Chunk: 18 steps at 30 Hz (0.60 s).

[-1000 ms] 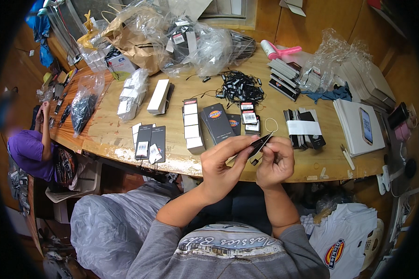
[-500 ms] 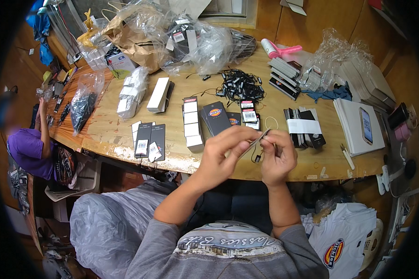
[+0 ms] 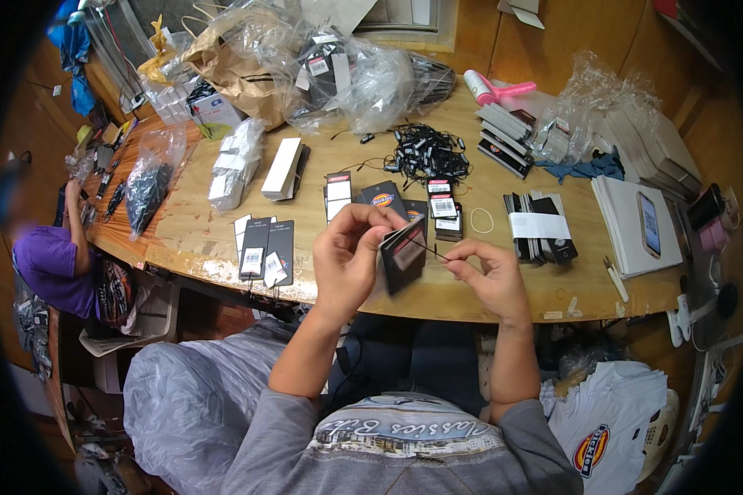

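Note:
Above the table's near edge, my left hand [image 3: 347, 260] pinches the top of some dark hang tags [image 3: 401, 264], which hang down slightly blurred. Closed fingertips of my right hand [image 3: 494, 279] grip a thin black tag string [image 3: 434, 251], drawn out sideways from the tags. Just beyond my hands lie a stack of dark tags with a coloured emblem [image 3: 385, 196] and a small pile of barcode-stickered tags [image 3: 442, 204]. A heap of black tag strings [image 3: 428, 153] sits farther back.
To the left are finished-looking dark tags [image 3: 266, 252] and white label stacks [image 3: 282, 167]. Banded tags [image 3: 541, 227], a rubber band [image 3: 482, 220] and a white box [image 3: 636, 223] lie right. Plastic bags [image 3: 363, 78] crowd the back. A person in purple [image 3: 54, 268] sits far left.
My hands have drawn apart, the left one shifting left with the tags. The tags have swung to show their dark face, and the string now stretches toward my right fingers.

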### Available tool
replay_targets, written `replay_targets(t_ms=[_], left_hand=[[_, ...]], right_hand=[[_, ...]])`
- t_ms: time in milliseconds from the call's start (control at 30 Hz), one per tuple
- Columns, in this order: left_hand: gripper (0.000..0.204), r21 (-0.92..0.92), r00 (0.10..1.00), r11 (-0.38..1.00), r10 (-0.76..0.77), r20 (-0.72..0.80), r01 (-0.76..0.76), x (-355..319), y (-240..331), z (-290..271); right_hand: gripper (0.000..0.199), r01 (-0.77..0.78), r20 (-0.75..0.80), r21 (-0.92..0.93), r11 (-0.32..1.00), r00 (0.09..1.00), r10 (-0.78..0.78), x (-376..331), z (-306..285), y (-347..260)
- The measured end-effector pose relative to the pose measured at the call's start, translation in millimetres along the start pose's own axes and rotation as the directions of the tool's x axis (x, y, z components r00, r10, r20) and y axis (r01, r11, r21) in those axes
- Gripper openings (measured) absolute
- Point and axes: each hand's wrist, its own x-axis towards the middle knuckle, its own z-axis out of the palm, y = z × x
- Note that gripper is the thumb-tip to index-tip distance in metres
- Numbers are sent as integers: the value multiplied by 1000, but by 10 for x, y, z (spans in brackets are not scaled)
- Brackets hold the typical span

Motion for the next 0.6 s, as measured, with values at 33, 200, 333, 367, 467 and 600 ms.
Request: replay_targets(t_ms=[33, 200, 333, 367, 467, 600], left_hand=[[2, 18, 1000, 1000, 11, -9, -11, -17, 36, -23], [5, -34, 1000, 999, 8, -21, -8, -73, 120, -90], [6, -191, 999, 981, 28, -32, -34, -57, 89, -101], [6, -197, 1000, 980, 13, -7, -14, -60, 82, -99], [7, -146, 998, 989, -27, 63, 36, -66, 94, -83], [13, 48, 984, 993, -112, 139, 107, -75, 98, 39]], right_hand=[[8, 55, 13, -54, 997, 998, -54, -5, -50, -5], [11, 16, 68, 198, 980, 997, -30, -27, -198, -87], [10, -8, 45, 406, 914, 999, -11, -49, -156, -141], [10, -12, 49, 468, 884, 999, -13, -54, -157, -143], [13, -54, 122, 486, 872, 993, -6, -53, -208, -135], [14, -77, 195, 515, 854, 980, -29, -59, -235, -78]])
